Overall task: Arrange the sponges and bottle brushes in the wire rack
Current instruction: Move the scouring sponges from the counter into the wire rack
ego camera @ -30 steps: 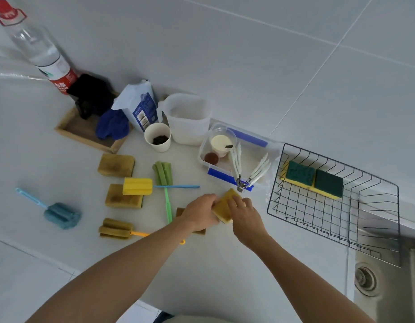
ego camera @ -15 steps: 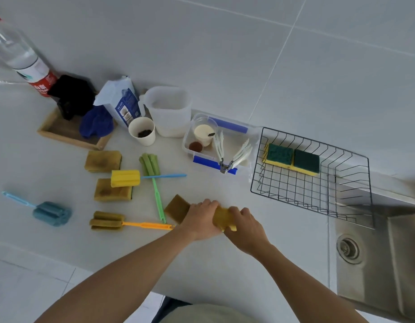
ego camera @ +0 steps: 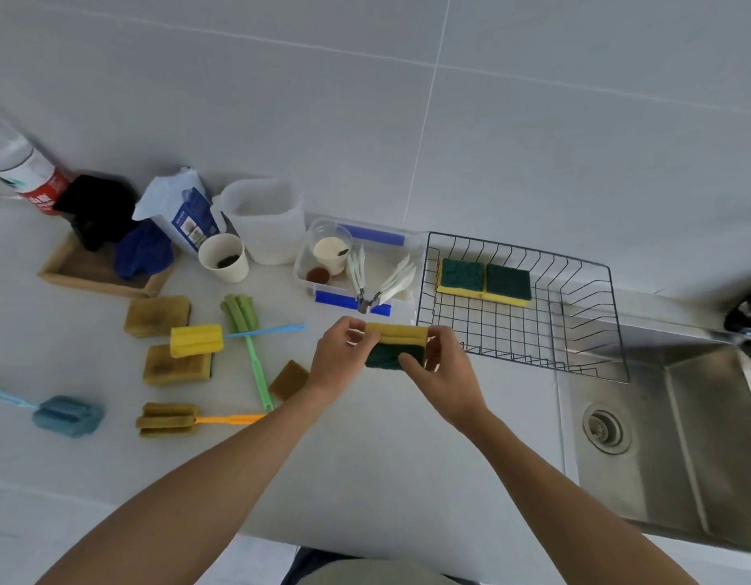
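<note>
Over the white counter (ego camera: 365,479) — both hands (ego camera: 390,369) grip one sponge (ego camera: 397,344) beside the sink (ego camera: 682,437).

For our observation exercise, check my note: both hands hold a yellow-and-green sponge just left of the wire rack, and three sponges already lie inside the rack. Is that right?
Not quite. The head view shows two sponges in the wire rack, side by side at its back, not three. The rest stands: the left hand and right hand hold a yellow-and-green sponge just left of the rack.
</note>
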